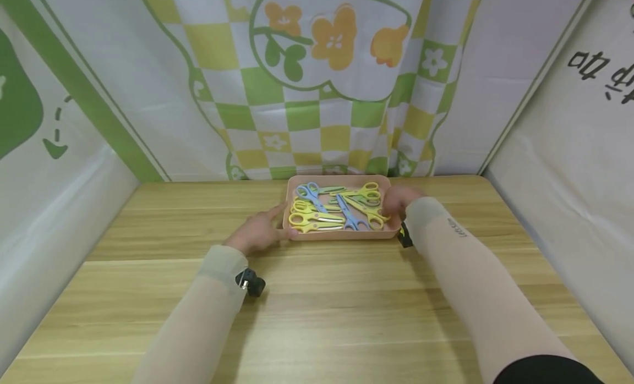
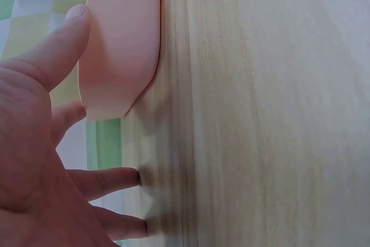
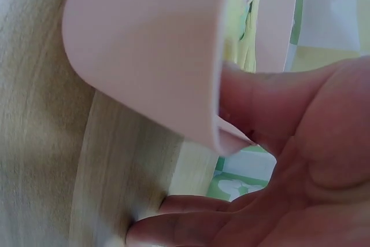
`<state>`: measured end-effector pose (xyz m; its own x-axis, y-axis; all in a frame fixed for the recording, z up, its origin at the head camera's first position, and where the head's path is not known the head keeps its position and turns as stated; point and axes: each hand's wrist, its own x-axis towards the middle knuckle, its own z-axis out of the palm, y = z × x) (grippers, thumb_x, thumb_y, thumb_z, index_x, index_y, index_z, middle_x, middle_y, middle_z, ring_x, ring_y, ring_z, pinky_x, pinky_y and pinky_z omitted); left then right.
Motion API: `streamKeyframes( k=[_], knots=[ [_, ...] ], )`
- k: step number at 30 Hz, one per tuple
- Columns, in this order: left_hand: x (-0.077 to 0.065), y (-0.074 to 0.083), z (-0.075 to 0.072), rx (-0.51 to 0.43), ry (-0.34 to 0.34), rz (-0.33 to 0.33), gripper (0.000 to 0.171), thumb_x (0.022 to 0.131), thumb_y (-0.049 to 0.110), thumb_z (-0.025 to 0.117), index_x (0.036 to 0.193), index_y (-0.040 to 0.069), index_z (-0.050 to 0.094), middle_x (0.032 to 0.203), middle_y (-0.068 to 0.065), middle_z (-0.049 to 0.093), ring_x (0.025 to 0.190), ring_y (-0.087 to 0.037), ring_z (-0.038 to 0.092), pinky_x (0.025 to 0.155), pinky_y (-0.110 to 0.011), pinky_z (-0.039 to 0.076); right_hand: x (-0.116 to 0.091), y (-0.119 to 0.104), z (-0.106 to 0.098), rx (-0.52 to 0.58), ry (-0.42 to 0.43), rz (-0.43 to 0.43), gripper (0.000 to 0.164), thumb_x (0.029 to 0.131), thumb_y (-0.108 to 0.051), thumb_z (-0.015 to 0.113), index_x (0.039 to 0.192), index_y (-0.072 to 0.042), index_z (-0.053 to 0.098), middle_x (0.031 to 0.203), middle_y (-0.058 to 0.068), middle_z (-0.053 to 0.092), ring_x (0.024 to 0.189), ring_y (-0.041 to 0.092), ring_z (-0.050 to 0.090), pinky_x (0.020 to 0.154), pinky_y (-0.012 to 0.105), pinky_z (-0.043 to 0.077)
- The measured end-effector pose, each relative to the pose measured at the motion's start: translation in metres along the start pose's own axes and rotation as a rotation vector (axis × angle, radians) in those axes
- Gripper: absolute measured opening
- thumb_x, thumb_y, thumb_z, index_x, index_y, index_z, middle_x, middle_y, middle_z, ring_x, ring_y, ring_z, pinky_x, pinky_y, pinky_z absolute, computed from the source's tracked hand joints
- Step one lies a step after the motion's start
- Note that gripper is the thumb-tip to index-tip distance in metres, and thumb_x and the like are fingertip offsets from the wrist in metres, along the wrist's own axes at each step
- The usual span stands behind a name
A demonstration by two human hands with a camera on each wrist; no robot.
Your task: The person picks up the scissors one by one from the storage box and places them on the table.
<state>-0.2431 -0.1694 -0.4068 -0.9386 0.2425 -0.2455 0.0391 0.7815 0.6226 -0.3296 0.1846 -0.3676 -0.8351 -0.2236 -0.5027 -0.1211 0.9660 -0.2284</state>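
Observation:
A pink tray (image 1: 342, 236) on the table holds several child-size scissors: yellow scissors (image 1: 317, 215), blue scissors (image 1: 348, 210) and green scissors (image 1: 331, 190). At its left end is my left hand (image 1: 256, 231), fingers spread and fairly straight. The left wrist view shows that thumb (image 2: 72, 39) against the tray's rim, the index fingertip at the corner and two other fingertips down at the tabletop. My right hand (image 1: 399, 199) grips the right end, its thumb (image 3: 254, 99) hooked over the wall to the inside. Its lower fingers reach the table outside the tray.
The wooden table (image 1: 322, 307) runs toward me from a checkered, flower-printed curtain (image 1: 317, 114) just behind the tray. White printed panels (image 1: 569, 169) rise along both sides. A black wrist camera (image 1: 251, 282) sits at my left cuff.

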Motion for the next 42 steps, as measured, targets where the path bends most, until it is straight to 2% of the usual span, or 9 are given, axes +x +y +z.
streamKeyframes(
  k=[4, 8, 15, 21, 27, 35, 42],
  knots=[
    [0.000, 0.001, -0.001, -0.004, -0.008, -0.003, 0.096, 0.086, 0.057, 0.071, 0.161, 0.027, 0.018, 0.155, -0.020, 0.035, 0.140, -0.046, 0.029, 0.111, -0.061, 0.022, 0.002, 0.004, -0.003, -0.085, 0.002, -0.080, 0.023, 0.095, -0.014, 0.051, 0.094, 0.000, 0.068, 0.105, 0.016, 0.063, 0.096, 0.029, 0.057, 0.086, 0.044, 0.049],
    [-0.001, 0.002, -0.002, -0.011, -0.018, -0.014, 0.098, 0.086, 0.056, 0.072, 0.162, 0.027, 0.016, 0.154, -0.022, 0.036, 0.140, -0.047, 0.029, 0.111, -0.062, 0.021, 0.004, 0.006, -0.002, -0.133, 0.017, -0.140, 0.024, 0.096, -0.016, 0.051, 0.092, 0.000, 0.068, 0.103, 0.017, 0.064, 0.099, 0.032, 0.060, 0.089, 0.046, 0.049],
    [-0.002, 0.003, -0.002, -0.013, -0.044, -0.037, 0.098, 0.086, 0.055, 0.072, 0.162, 0.029, 0.014, 0.153, -0.023, 0.036, 0.139, -0.047, 0.030, 0.111, -0.062, 0.021, 0.004, 0.007, -0.001, 0.011, 0.025, -0.082, 0.024, 0.097, -0.020, 0.054, 0.096, -0.001, 0.068, 0.107, 0.017, 0.062, 0.100, 0.031, 0.056, 0.090, 0.045, 0.046],
    [-0.001, 0.002, 0.000, 0.011, -0.039, -0.027, 0.097, 0.087, 0.057, 0.070, 0.162, 0.028, 0.015, 0.153, -0.023, 0.037, 0.139, -0.047, 0.032, 0.111, -0.062, 0.022, 0.001, 0.013, -0.005, 0.066, 0.014, -0.054, 0.025, 0.096, -0.024, 0.053, 0.091, -0.004, 0.066, 0.106, 0.017, 0.059, 0.095, 0.029, 0.054, 0.081, 0.040, 0.047],
    [-0.001, 0.002, -0.002, -0.004, -0.028, -0.034, 0.098, 0.086, 0.056, 0.072, 0.162, 0.028, 0.016, 0.153, -0.023, 0.037, 0.139, -0.048, 0.030, 0.111, -0.063, 0.021, 0.000, 0.013, -0.007, 0.001, 0.021, -0.097, 0.024, 0.098, -0.026, 0.051, 0.087, -0.007, 0.062, 0.096, 0.015, 0.059, 0.089, 0.028, 0.054, 0.074, 0.037, 0.046],
    [-0.003, 0.003, -0.003, 0.000, -0.040, -0.024, 0.099, 0.087, 0.056, 0.071, 0.162, 0.025, 0.015, 0.153, -0.024, 0.036, 0.139, -0.049, 0.030, 0.111, -0.063, 0.021, 0.001, 0.013, -0.004, -0.012, 0.006, -0.138, 0.018, 0.098, -0.023, 0.053, 0.092, -0.010, 0.062, 0.098, 0.012, 0.061, 0.092, 0.026, 0.056, 0.080, 0.039, 0.046],
    [0.000, 0.003, -0.004, 0.042, -0.037, -0.009, 0.097, 0.088, 0.058, 0.069, 0.162, 0.026, 0.015, 0.153, -0.022, 0.038, 0.138, -0.046, 0.033, 0.111, -0.061, 0.023, 0.000, 0.014, -0.005, -0.040, 0.004, -0.175, 0.020, 0.100, -0.023, 0.050, 0.088, -0.009, 0.059, 0.097, 0.011, 0.060, 0.094, 0.027, 0.056, 0.087, 0.045, 0.046]
  ],
)
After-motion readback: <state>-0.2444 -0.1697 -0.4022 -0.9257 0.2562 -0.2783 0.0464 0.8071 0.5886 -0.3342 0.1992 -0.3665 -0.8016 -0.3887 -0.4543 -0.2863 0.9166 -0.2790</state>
